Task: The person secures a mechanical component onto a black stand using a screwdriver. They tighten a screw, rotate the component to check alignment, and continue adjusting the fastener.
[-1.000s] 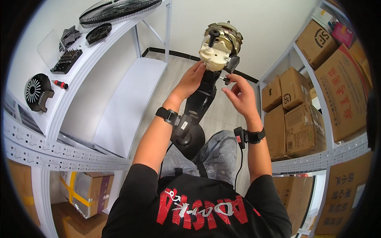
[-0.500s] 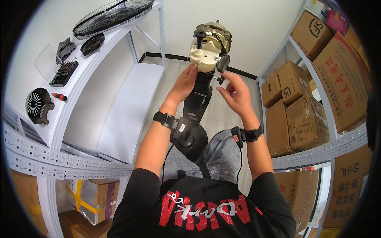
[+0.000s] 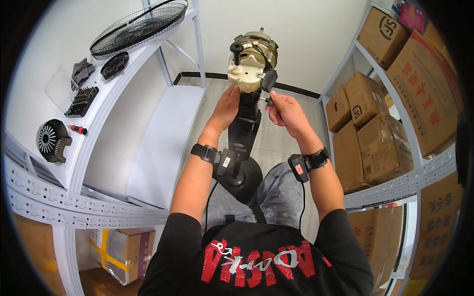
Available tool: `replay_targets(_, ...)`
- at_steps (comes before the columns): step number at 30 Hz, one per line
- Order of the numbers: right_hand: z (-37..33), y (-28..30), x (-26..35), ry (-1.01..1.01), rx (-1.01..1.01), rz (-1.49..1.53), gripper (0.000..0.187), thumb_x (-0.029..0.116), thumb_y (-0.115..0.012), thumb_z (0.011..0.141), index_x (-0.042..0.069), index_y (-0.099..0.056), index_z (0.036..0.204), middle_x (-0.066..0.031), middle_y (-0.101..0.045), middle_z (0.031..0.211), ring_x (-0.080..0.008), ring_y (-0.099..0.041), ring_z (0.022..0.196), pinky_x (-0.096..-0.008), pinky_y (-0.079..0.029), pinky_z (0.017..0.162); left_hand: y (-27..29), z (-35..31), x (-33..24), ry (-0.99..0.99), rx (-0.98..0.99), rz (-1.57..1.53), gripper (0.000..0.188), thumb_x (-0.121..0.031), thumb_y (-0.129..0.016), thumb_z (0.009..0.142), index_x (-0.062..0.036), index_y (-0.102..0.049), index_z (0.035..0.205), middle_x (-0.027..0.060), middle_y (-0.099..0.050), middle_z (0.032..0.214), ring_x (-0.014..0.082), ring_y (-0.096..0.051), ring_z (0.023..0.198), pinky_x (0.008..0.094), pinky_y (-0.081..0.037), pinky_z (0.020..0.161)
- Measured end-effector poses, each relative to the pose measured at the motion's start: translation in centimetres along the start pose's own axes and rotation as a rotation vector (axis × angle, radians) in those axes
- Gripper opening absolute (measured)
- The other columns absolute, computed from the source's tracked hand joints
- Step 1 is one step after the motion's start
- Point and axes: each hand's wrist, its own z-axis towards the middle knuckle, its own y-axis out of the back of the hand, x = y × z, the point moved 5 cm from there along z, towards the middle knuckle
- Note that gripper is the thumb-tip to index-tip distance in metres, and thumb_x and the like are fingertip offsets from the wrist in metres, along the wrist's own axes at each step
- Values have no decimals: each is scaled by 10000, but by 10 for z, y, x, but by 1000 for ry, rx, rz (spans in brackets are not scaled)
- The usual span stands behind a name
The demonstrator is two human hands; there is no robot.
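Observation:
An electric fan's bare motor (image 3: 269, 47) with a cream gearbox housing (image 3: 245, 74) tops a black stand (image 3: 245, 128). A black oscillation knob (image 3: 237, 52) rises from the housing. My left hand (image 3: 226, 107) closes on the fan neck from the left, just under the housing; its fingertips are partly hidden. On the right, my right hand (image 3: 287, 112) pinches the black head of a knob screw (image 3: 269, 101), whose metal shaft reaches into the neck. The round black base (image 3: 249, 175) rests on the floor between my legs.
On the left shelf (image 3: 106, 106) lie a fan grille (image 3: 140, 29), a round black cover (image 3: 114, 65), a bit set (image 3: 82, 102), a red-and-black screwdriver (image 3: 78, 129) and a slotted motor cover (image 3: 52, 140). Cardboard boxes (image 3: 363, 98) fill the right shelving.
The fingers of my right hand have gone from spread beside the knob screw to closed on its head. My left hand stays at the neck. The view has shifted slightly.

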Motion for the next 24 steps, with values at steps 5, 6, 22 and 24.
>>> replay_targets(5,-27,-6,20,585,-286,-599,219,209,-655,954,46,-648,1099,-26,-639,742,-94,-471,541,-262,-421,539,-4,-1,-1,-44,-21,65,549,-445,-310,1082,-5,-546,1310,95,-666,1172,161,-620,1053,301,-482,934)
replay_targets(6,-33,-10,25,717,-293,-768,246,187,-680,935,51,-650,1138,-25,-647,768,-99,-477,552,-263,-434,550,-2,-1,-2,-79,-45,102,556,-448,-292,1081,-3,-567,1270,110,-701,1101,167,-671,972,310,-539,873)
replay_targets(22,-29,-15,25,622,-259,-624,225,243,-646,968,34,-611,894,3,-580,672,-56,-464,573,-228,-375,521,1,-2,3,-17,-2,54,549,-421,-334,1088,3,-496,1395,80,-587,1332,157,-509,1244,285,-356,1071)
replay_targets(24,-22,-10,17,582,-303,-587,192,193,-657,959,18,-617,890,10,-574,668,-70,-472,581,-231,-386,537,0,0,2,-20,10,13,538,-404,-334,1091,7,-492,1398,77,-585,1335,155,-505,1247,282,-355,1071)
